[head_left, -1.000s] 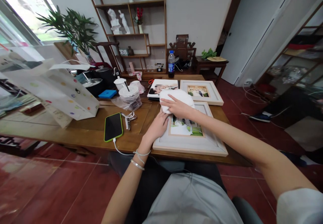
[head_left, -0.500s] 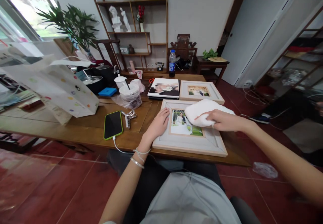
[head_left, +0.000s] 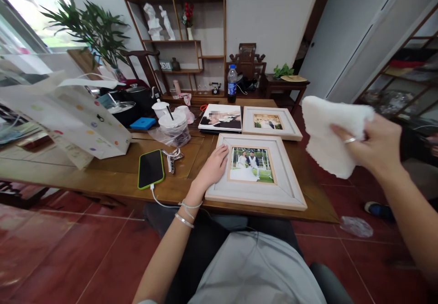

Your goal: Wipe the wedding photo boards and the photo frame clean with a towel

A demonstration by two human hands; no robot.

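Note:
A pale picture frame (head_left: 287,186) with a wedding photo in its middle lies flat at the table's front edge. On its left border rests my left hand (head_left: 212,167), fingers stretched out and laid along the rim. My right hand (head_left: 371,144) is raised to the right of the frame, clear of the table, with a white cloth (head_left: 330,135) pinched between thumb and fingers. The cloth hangs loosely open. Behind the frame lie a second picture frame (head_left: 290,123) and a stack topped by a black-and-white photo panel (head_left: 221,117).
Left of the frame are a phone (head_left: 151,169) on a charging cable, a silver clip (head_left: 174,158), a lidded cup in a plastic bag (head_left: 173,128) and a blue box (head_left: 143,123). A paper bag (head_left: 85,121) stands further left; a bottle (head_left: 232,85) stands behind.
My right hand has lifted the white cloth off the framed photo and carried it up and to the right. My left hand has stayed on the frame's left border.

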